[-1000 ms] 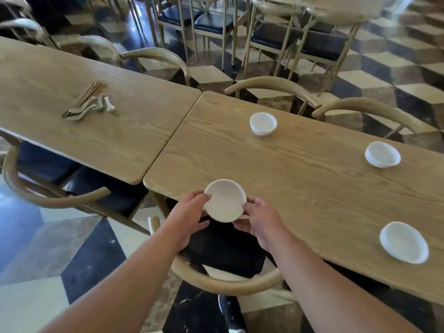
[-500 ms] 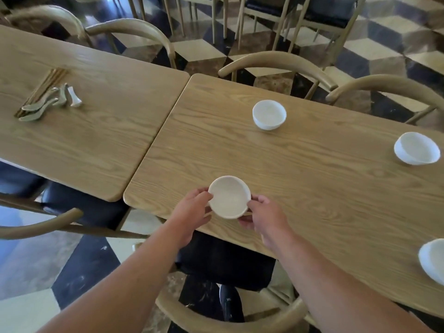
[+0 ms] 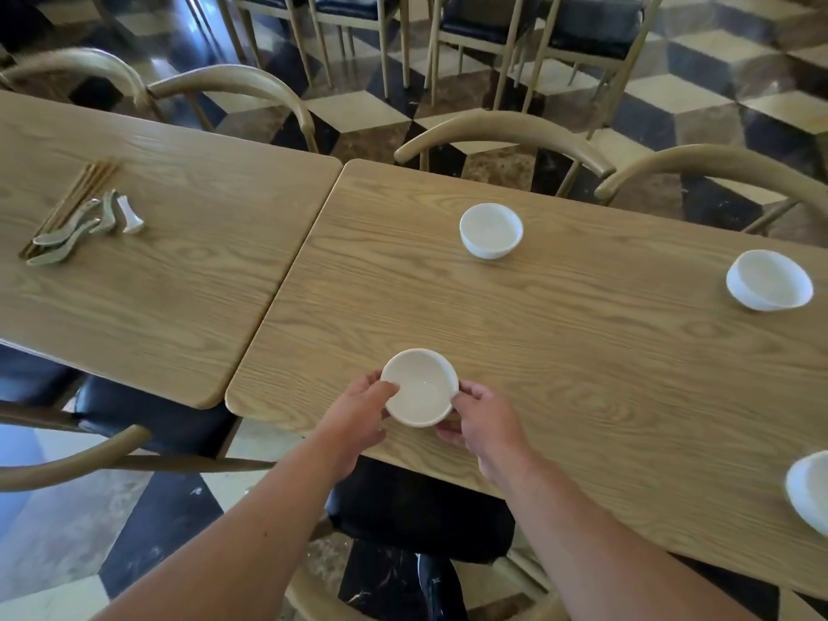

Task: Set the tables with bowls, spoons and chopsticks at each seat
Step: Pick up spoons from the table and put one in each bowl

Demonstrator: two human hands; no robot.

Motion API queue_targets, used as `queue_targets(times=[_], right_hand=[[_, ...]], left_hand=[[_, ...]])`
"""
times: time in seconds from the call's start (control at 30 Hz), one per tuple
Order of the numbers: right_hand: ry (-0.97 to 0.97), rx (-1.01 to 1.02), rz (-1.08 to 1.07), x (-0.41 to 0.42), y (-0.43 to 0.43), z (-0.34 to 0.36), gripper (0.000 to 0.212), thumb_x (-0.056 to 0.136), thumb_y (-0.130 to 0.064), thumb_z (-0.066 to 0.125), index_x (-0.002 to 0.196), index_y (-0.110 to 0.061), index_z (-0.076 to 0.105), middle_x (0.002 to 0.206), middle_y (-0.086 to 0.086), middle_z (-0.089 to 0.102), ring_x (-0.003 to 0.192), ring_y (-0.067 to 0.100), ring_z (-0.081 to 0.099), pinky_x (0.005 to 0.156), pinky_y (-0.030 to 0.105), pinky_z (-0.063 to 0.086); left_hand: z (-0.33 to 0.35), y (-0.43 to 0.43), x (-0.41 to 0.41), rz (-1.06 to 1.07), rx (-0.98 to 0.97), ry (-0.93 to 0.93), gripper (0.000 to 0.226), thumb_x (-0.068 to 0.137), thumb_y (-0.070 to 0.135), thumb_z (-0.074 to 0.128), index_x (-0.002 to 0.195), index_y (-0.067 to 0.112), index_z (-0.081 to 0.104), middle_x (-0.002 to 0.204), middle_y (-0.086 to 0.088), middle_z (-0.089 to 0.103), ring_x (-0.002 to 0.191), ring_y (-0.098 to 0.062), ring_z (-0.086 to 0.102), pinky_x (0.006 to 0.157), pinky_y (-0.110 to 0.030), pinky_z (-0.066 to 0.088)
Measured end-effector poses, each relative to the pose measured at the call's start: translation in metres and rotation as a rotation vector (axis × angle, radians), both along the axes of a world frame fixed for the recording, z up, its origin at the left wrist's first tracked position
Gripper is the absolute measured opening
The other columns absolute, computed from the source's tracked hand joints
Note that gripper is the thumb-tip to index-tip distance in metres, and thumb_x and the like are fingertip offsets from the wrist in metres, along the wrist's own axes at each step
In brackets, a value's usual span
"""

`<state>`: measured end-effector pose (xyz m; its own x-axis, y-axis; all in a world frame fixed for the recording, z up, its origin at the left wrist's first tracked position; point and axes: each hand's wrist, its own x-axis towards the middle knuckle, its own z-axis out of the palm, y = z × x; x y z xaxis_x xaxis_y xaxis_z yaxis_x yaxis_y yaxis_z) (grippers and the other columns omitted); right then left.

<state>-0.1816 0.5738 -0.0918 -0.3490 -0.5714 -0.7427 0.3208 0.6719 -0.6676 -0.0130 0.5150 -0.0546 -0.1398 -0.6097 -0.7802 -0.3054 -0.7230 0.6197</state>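
A person's left hand [image 3: 358, 414] and right hand [image 3: 486, 419] grip a small white bowl [image 3: 419, 387] from either side, fingers curled on its wall and the left thumb on its rim. They hold it over the near left corner of the right-hand wooden table [image 3: 582, 351]; whether its base touches the wood cannot be told.

Four white bowls are in view, all on this table. Besides the held one, one bowl [image 3: 490, 229] stands upright near the far edge. A second bowl [image 3: 768, 280] sits further right along that edge. A third bowl [image 3: 811, 490], cut off by the frame, sits at the near right.

The left-hand table [image 3: 179, 271] stands just beside the first and carries one bundle of wooden chopsticks [image 3: 74, 197], too tight to count. Touching the bundle is a heap of about four ceramic spoons [image 3: 67, 242].

Four curved wooden chair backs [image 3: 502, 127] line the far side of the two tables.
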Motion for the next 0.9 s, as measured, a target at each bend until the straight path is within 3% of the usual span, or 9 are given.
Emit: queue_targets(times=[0.07, 0.13, 0.2, 0.27, 0.37, 0.47, 0.53, 0.7, 0.9], right_hand=[[-0.001, 0.000, 0.014, 0.001, 0.001, 0.006, 0.033, 0.107, -0.010, 0.056, 0.138, -0.019, 0.066, 0.121, 0.011, 0.074, 0.100, 0.032, 0.078, 0.068, 0.036, 0.066], [0.000, 0.007, 0.035, 0.001, 0.006, 0.017, 0.043, 0.107, -0.015, 0.059, 0.150, -0.021, 0.056, 0.131, 0.012, 0.067, 0.105, 0.033, 0.075, 0.064, 0.033, 0.065], [0.097, 0.021, 0.118, -0.001, 0.016, 0.041, 0.052, 0.105, -0.024, 0.061, 0.156, -0.022, 0.050, 0.125, 0.009, 0.067, 0.104, 0.031, 0.074, 0.079, 0.040, 0.067], [0.397, 0.004, 0.292, -0.007, 0.033, 0.078, 0.056, 0.104, -0.035, 0.059, 0.157, -0.021, 0.048, 0.120, 0.004, 0.069, 0.113, 0.025, 0.069, 0.102, 0.045, 0.058], [0.820, -0.079, 0.466, -0.017, 0.068, 0.150, 0.069, 0.104, -0.052, 0.055, 0.162, -0.019, 0.039, 0.160, 0.007, 0.048, 0.149, 0.024, 0.042, 0.124, 0.044, 0.035], [1.234, -0.106, 0.558, -0.030, 0.113, 0.219, 0.088, 0.097, -0.074, 0.039, 0.165, -0.019, 0.032, 0.166, 0.011, 0.040, 0.156, 0.028, 0.031, 0.130, 0.042, 0.020], [1.380, -0.080, 0.513, -0.040, 0.152, 0.264, 0.098, 0.089, -0.082, 0.031, 0.166, -0.021, 0.029, 0.167, 0.013, 0.039, 0.157, 0.031, 0.030, 0.130, 0.046, 0.022], [1.574, 0.088, 0.434, -0.061, 0.261, 0.356, 0.103, 0.085, -0.087, 0.031, 0.164, -0.021, 0.033, 0.165, 0.014, 0.042, 0.152, 0.037, 0.037, 0.125, 0.052, 0.031], [1.618, 0.286, 0.287, -0.096, 0.404, 0.436, 0.097, 0.090, -0.085, 0.034, 0.167, -0.029, 0.014, 0.176, 0.006, 0.019, 0.162, 0.032, 0.014, 0.132, 0.052, 0.016]], left_hand=[[0.004, 0.001, 0.002, -0.049, -0.021, -0.056, 0.039, 0.101, 0.040, 0.062, 0.139, 0.037, 0.060, 0.136, 0.002, 0.067, 0.125, -0.020, 0.065, 0.109, -0.047, 0.050], [0.012, 0.002, 0.005, -0.095, -0.060, -0.124, 0.067, 0.091, 0.050, 0.066, 0.154, 0.040, 0.048, 0.146, 0.001, 0.062, 0.131, -0.025, 0.062, 0.115, -0.050, 0.047], [0.036, 0.004, 0.009, -0.175, -0.145, -0.225, 0.072, 0.096, 0.049, 0.064, 0.162, 0.037, 0.037, 0.157, -0.001, 0.054, 0.139, -0.030, 0.055, 0.117, -0.052, 0.044], [0.074, 0.008, 0.014, -0.307, -0.310, -0.364, 0.066, 0.102, 0.048, 0.058, 0.162, 0.033, 0.036, 0.160, 0.000, 0.051, 0.139, -0.031, 0.054, 0.112, -0.049, 0.046], [0.145, 0.021, 0.015, -0.630, -0.705, -0.524, 0.068, 0.099, 0.059, 0.060, 0.160, 0.035, 0.041, 0.160, 0.002, 0.051, 0.143, -0.025, 0.048, 0.114, -0.044, 0.041], [0.224, 0.046, -0.002, -0.850, -1.021, -0.517, 0.079, 0.093, 0.071, 0.060, 0.161, 0.037, 0.039, 0.166, 0.007, 0.042, 0.154, -0.024, 0.033, 0.124, -0.043, 0.032], [0.271, 0.069, -0.021, -0.946, -1.159, -0.496, 0.089, 0.089, 0.080, 0.057, 0.164, 0.039, 0.032, 0.173, 0.007, 0.032, 0.159, -0.025, 0.025, 0.128, -0.046, 0.026], [0.343, 0.142, -0.062, -1.123, -1.323, -0.422, 0.095, 0.087, 0.086, 0.051, 0.166, 0.040, 0.024, 0.176, 0.007, 0.023, 0.162, -0.022, 0.020, 0.129, -0.047, 0.025], [0.401, 0.254, -0.134, -1.255, -1.489, -0.263, 0.096, 0.086, 0.087, 0.050, 0.166, 0.041, 0.022, 0.177, 0.008, 0.021, 0.163, -0.022, 0.018, 0.131, -0.047, 0.020]])
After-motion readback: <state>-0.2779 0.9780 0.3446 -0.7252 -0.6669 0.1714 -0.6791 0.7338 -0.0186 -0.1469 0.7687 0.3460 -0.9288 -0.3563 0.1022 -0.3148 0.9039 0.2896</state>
